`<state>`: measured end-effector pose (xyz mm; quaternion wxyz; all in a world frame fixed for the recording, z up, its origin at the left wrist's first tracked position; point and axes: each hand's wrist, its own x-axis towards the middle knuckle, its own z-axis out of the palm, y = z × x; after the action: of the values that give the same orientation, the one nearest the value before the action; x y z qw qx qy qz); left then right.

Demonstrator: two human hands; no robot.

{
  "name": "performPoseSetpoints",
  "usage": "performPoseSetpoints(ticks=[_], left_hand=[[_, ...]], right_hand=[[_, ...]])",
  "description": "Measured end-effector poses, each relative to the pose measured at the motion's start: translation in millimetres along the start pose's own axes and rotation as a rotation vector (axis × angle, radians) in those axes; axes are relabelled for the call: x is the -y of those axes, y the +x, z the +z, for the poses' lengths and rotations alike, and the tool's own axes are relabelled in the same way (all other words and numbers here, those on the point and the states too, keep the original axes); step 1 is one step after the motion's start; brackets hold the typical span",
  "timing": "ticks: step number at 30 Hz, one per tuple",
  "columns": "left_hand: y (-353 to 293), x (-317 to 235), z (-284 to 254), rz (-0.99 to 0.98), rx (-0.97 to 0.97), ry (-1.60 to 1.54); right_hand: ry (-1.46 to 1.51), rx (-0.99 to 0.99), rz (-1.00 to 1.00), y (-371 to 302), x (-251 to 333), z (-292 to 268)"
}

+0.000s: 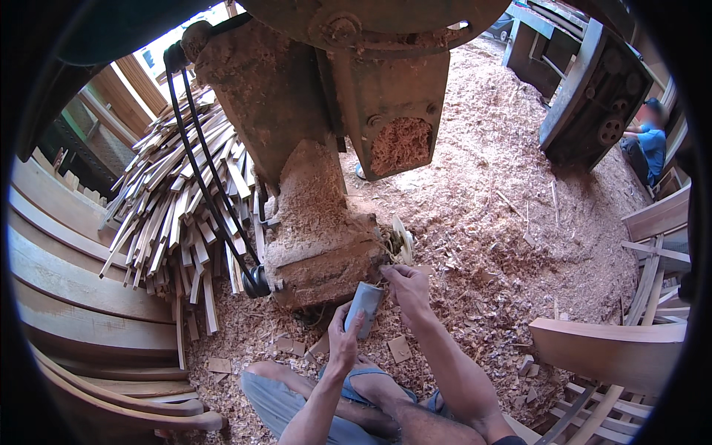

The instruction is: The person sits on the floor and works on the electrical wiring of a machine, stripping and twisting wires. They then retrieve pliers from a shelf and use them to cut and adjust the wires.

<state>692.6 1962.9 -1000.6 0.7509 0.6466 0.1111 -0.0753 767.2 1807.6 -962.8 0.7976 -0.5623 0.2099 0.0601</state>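
My left hand [343, 337] is closed around a smooth grey-blue rectangular piece [365, 310], thumb on its face; its exact kind I cannot make out. Up against the lower right corner of the dust-caked machine base [326, 259], my right hand [409, 291] has its fingers pinched together. Whatever those fingertips grip is too small to tell. Just above them a pale, whitish round part [401, 239] sticks out from the machine's side. On the base's left end, a black pulley [256, 281] carries a black drive belt [202, 159] running up to the top.
Wood shavings [489, 215] cover the floor. A heap of thin wooden strips [185, 193] lies to the left, beside stacked curved boards [89, 289]. Curved wooden pieces [608, 348] stand at right. Farther off are another machine [593, 96] and a seated person in blue [650, 148].
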Motion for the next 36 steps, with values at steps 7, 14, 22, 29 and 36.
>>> performPoseSetpoints(ticks=[7,14,22,29,36], left_hand=[[0.3,1.4,0.1,0.006,-0.001,-0.024],[1.1,1.6,0.0,0.012,-0.007,0.002],[-1.5,-2.4,1.3,-0.017,0.007,-0.066],[0.6,-0.7,0.6,0.000,0.005,-0.040],[-0.3,-2.2,1.0,-0.012,0.004,-0.053]], right_hand=[[0.006,-0.003,0.000,0.1,0.2,0.3],[-0.016,-0.029,-0.011,0.3,-0.6,1.2],[0.017,-0.022,-0.013,0.5,-3.0,1.2],[-0.011,-0.023,-0.015,-0.1,-4.3,0.1],[-0.025,-0.034,-0.017,-0.7,-3.5,3.3]])
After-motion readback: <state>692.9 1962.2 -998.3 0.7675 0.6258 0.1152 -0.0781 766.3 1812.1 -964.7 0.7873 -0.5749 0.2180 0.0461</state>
